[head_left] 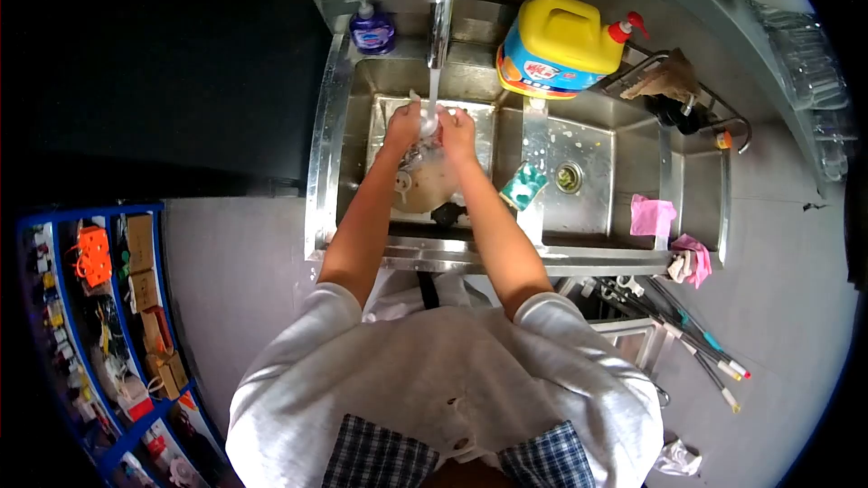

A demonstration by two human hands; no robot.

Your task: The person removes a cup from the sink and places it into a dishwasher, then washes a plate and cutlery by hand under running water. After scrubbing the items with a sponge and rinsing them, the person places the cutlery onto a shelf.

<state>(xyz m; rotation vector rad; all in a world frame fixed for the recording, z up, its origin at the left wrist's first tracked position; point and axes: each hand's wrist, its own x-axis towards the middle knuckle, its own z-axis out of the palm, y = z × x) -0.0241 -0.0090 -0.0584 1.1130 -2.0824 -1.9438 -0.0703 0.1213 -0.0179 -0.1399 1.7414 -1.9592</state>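
My left hand point(403, 124) and my right hand point(457, 134) are close together in the left basin of the metal sink point(522, 136). A stream of water point(434, 88) from the faucet point(439, 29) falls between them. Fingers of both hands are curled inward around something whitish with a bit of red, and I cannot tell what it is. Beneath my hands the basin holds cloudy water point(432, 188). A dark, wet lump point(447, 213) lies near the basin's front wall, and a small pale round piece point(402, 182) is at its left.
A purple soap bottle point(372, 30) stands at the back left. The yellow detergent jug point(561, 47) is behind the divider, where a green sponge point(523, 186) rests. Pink cloths point(651, 216) lie at the right. Mop handles point(696, 343) lean below; shelves point(113, 307) stand left.
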